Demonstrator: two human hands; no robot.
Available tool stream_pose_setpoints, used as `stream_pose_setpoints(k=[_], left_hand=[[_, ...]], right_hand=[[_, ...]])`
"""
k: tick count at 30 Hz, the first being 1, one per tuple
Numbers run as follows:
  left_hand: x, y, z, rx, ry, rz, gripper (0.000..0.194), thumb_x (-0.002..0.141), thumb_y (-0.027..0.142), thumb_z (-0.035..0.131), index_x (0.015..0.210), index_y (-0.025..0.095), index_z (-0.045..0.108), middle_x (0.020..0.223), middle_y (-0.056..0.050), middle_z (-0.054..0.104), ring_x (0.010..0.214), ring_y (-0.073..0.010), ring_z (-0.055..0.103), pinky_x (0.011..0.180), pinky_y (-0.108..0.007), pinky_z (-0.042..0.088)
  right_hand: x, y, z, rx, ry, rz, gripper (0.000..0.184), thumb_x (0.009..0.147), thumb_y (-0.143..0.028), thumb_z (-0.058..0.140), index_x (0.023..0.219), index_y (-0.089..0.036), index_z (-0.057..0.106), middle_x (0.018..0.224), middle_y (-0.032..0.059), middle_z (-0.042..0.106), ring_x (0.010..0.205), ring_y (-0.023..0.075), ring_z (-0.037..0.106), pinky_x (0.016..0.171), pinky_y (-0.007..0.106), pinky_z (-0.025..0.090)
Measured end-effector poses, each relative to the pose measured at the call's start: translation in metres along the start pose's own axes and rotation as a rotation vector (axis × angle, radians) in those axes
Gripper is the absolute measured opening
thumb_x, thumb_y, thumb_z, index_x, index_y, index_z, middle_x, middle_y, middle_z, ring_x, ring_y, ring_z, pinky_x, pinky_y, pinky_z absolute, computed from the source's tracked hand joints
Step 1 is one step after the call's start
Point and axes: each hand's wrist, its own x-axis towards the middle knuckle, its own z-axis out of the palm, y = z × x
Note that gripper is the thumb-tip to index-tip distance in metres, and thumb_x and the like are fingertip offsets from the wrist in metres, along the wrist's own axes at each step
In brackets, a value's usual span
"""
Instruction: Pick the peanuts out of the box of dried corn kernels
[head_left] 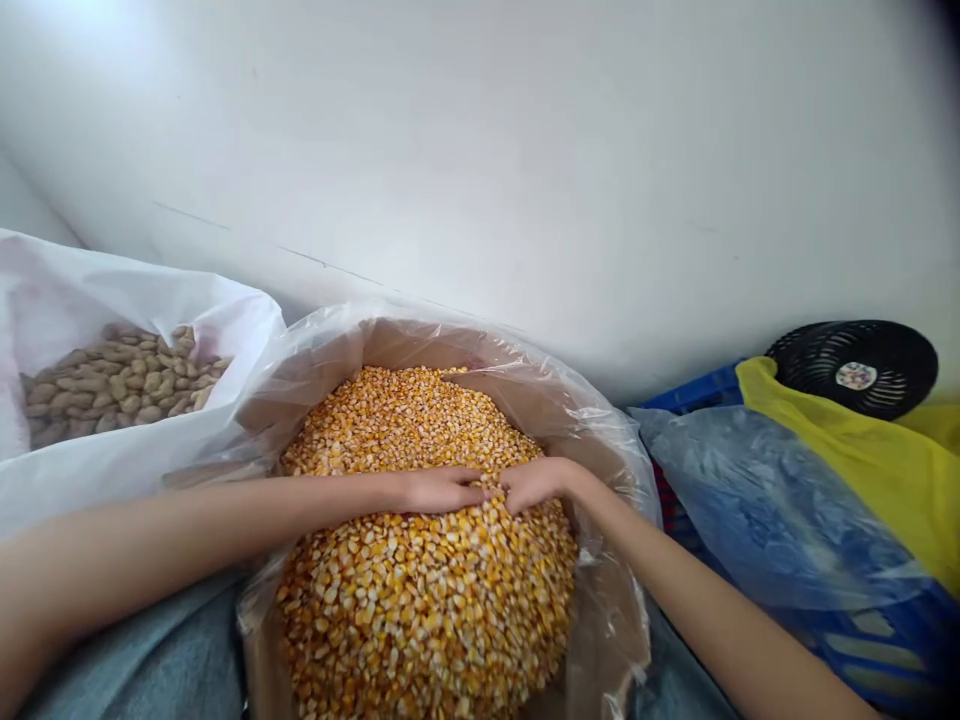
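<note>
**Item 1:** dried yellow corn kernels [420, 600] are lying heaped in a cardboard box [397, 345] lined with a clear plastic bag [604, 450], and the pile is rising to a mound in the middle.

**Item 2:** the left hand [442, 490] is resting on top of the mound, reaching in from the left with its fingers held together and slightly curled.

**Item 3:** the right hand [536, 483] is resting on the same mound, reaching in from the right, its fingers also together and curved. Its fingertips are almost touching those of the left hand, with kernels lying directly beneath and in front of both. Whether either hand is gripping any kernels cannot be told from here.

**Item 4:** peanuts in the shell [120, 385] are lying in a white plastic sack [142, 290] just left of the box.

**Item 5:** a blue plastic bag [757, 500] and a yellow plastic bag [847, 450] are lying to the right of the box, with a round black fan grille [851, 365] sitting beyond them against a white wall [480, 170].

**Markings:** a small multicoloured round label [856, 376] is showing at the grille's centre, but any writing on it is too small to read.
</note>
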Motion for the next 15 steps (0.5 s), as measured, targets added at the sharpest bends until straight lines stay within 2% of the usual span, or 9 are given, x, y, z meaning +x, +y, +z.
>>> stream_pose_setpoints(k=[2, 3, 4, 5, 7, 9, 11, 13, 15], left_hand=[[-0.005, 0.001, -0.016, 0.202, -0.003, 0.124, 0.052, 0.079, 0.048, 0.03, 0.117, 0.015, 0.043, 0.12, -0.005, 0.043, 0.106, -0.0175, 0.042, 0.09, -0.026, 0.031], [-0.008, -0.003, -0.028, 0.361, 0.113, 0.151, 0.046, 0.08, 0.043, 0.03, 0.113, 0.015, 0.047, 0.115, -0.006, 0.047, 0.103, -0.0179, 0.043, 0.09, -0.027, 0.031], [-0.011, -0.009, -0.04, 0.537, 0.262, 0.104, 0.041, 0.081, 0.038, 0.031, 0.107, 0.013, 0.05, 0.109, -0.008, 0.05, 0.101, -0.0194, 0.044, 0.089, -0.029, 0.031], [-0.015, -0.017, -0.052, 0.684, 0.399, -0.033, 0.038, 0.081, 0.033, 0.032, 0.105, 0.011, 0.051, 0.106, -0.012, 0.05, 0.1, -0.0217, 0.044, 0.086, -0.031, 0.033], [-0.023, -0.033, -0.072, 0.904, 0.546, -0.317, 0.035, 0.08, 0.023, 0.031, 0.102, 0.003, 0.05, 0.101, -0.019, 0.049, 0.096, -0.0252, 0.046, 0.077, -0.033, 0.037], [-0.029, -0.042, -0.08, 1.018, 0.541, -0.466, 0.034, 0.079, 0.015, 0.029, 0.099, -0.001, 0.051, 0.097, -0.022, 0.048, 0.09, -0.0256, 0.048, 0.07, -0.032, 0.04], [-0.032, -0.044, -0.078, 1.077, 0.463, -0.555, 0.035, 0.079, 0.013, 0.03, 0.101, -0.004, 0.05, 0.098, -0.024, 0.047, 0.087, -0.0263, 0.049, 0.068, -0.031, 0.04], [-0.03, -0.042, -0.07, 1.071, 0.432, -0.656, 0.039, 0.08, 0.018, 0.031, 0.109, -0.005, 0.043, 0.103, -0.026, 0.043, 0.089, -0.0293, 0.048, 0.069, -0.034, 0.039], [-0.027, -0.038, -0.062, 1.017, 0.439, -0.731, 0.045, 0.082, 0.025, 0.03, 0.115, -0.005, 0.036, 0.108, -0.026, 0.04, 0.092, -0.0324, 0.046, 0.072, -0.038, 0.037]], right_hand=[[-0.015, -0.01, -0.01, -0.184, -0.057, 0.027, 0.021, 0.058, -0.024, 0.053, 0.071, -0.009, 0.061, 0.056, -0.0004, 0.049, 0.054, 0.0091, 0.042, 0.054, 0.022, 0.034], [-0.021, -0.016, -0.018, -0.246, -0.056, 0.03, 0.026, 0.062, -0.029, 0.051, 0.077, -0.011, 0.062, 0.064, 0.0002, 0.054, 0.059, 0.0102, 0.045, 0.057, 0.021, 0.035], [-0.025, -0.023, -0.027, -0.286, -0.025, 0.024, 0.029, 0.065, -0.031, 0.049, 0.084, -0.014, 0.062, 0.074, 0.0005, 0.057, 0.066, 0.0114, 0.048, 0.061, 0.021, 0.036], [-0.025, -0.031, -0.037, -0.302, 0.043, 0.008, 0.031, 0.068, -0.031, 0.046, 0.091, -0.016, 0.061, 0.084, 0.0003, 0.058, 0.074, 0.0127, 0.05, 0.067, 0.022, 0.037], [-0.015, -0.048, -0.057, -0.364, 0.248, -0.047, 0.034, 0.071, -0.026, 0.04, 0.101, -0.019, 0.057, 0.1, 0.0003, 0.055, 0.087, 0.0147, 0.05, 0.076, 0.023, 0.036], [0.009, -0.064, -0.073, -0.431, 0.462, -0.128, 0.038, 0.074, -0.025, 0.036, 0.107, -0.02, 0.053, 0.109, 0.0015, 0.051, 0.095, 0.0163, 0.048, 0.082, 0.025, 0.034], [0.043, -0.077, -0.08, -0.442, 0.602, -0.204, 0.041, 0.076, -0.028, 0.033, 0.113, -0.021, 0.047, 0.113, 0.0023, 0.048, 0.099, 0.0174, 0.046, 0.085, 0.027, 0.033], [0.078, -0.086, -0.079, -0.403, 0.718, -0.263, 0.041, 0.077, -0.03, 0.03, 0.114, -0.022, 0.046, 0.113, 0.0025, 0.048, 0.1, 0.0177, 0.046, 0.085, 0.028, 0.034], [0.105, -0.091, -0.072, -0.353, 0.769, -0.254, 0.041, 0.077, -0.033, 0.028, 0.109, -0.021, 0.049, 0.111, 0.0041, 0.049, 0.099, 0.0193, 0.046, 0.083, 0.029, 0.034]])
